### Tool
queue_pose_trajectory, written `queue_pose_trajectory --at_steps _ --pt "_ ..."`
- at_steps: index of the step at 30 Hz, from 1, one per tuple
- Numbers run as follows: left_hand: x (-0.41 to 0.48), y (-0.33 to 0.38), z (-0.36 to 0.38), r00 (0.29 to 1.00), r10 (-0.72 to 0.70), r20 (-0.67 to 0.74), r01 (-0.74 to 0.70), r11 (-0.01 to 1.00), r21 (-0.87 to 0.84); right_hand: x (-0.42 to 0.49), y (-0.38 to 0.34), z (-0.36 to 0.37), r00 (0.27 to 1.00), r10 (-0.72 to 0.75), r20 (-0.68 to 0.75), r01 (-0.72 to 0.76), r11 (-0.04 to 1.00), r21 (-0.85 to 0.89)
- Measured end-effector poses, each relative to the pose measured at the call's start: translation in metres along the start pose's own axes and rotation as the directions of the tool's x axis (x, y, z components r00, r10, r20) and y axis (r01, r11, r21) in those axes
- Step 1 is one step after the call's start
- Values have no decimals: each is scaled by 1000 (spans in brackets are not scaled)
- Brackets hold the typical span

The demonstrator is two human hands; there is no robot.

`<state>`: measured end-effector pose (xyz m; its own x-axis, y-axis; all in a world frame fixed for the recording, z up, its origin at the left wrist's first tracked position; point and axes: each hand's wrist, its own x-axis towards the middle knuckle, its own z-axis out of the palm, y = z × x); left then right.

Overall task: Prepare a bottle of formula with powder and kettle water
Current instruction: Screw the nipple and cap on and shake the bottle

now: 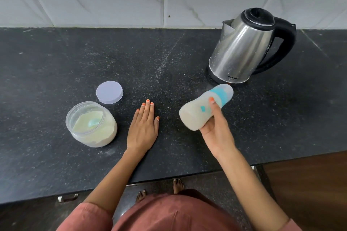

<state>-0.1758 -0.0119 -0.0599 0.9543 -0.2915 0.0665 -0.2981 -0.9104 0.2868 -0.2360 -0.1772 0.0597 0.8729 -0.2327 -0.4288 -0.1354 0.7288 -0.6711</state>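
**Right hand** [216, 129]: fingers and thumb wrapped round the lower body of the bottle [197, 114], which it holds above the countertop [56, 62], tilted with the capped end pointing away towards the kettle.

**Left hand** [143, 127]: flat on the countertop, fingers straight and close together, holding nothing.

**Risks, as judged:**
- With the bottle tipped, a loose teal collar [217, 94] would let it leak.
- A one-handed grip low on the body could slip during shaking.
- The open jar could be knocked by the left arm, or take in splashes.

**Containers:**
- Bottle: cloudy off-white liquid, seemingly mixed; clear cap [227, 90] on.
- Jar [107, 137], just left of the left hand: open, part-full of pale powder, with a blue-green scoop [93, 123] in it.
- Lid [109, 92]: lies just behind the jar.
- Kettle [242, 48]: steel, lid shut, at the back right; contents hidden.
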Motion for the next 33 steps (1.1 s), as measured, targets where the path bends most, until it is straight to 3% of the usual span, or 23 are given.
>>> queue_pose_trajectory --at_steps 4,6,9,10,15,21,26,33 --pt "0 0 -2 1000 -6 9 7 1000 -5 -16 12 -2 990 83 110 -36 926 -376" --pt "0 1 -3 1000 -11 12 11 1000 -20 -12 7 -3 992 73 106 -39 955 -293" --pt "-1 0 -2 1000 -3 7 3 1000 -16 1 -2 -2 1000 -19 -21 19 1000 5" --pt "-1 0 -2 1000 -4 6 4 1000 -16 3 -1 -2 999 -33 -36 34 999 9" --pt "1 0 -2 1000 -5 21 5 1000 -4 -13 8 -3 990 76 117 -27 927 -373" --pt "0 -2 3 1000 9 1 -9 1000 9 7 -2 0 996 -85 -8 83 991 -106" --pt "0 -1 3 999 9 -33 -10 1000 -10 5 13 -3 986 -95 140 155 841 -519" --pt "1 -1 2 1000 -18 -25 18 1000 14 40 8 7 963 -205 177 271 732 -625"
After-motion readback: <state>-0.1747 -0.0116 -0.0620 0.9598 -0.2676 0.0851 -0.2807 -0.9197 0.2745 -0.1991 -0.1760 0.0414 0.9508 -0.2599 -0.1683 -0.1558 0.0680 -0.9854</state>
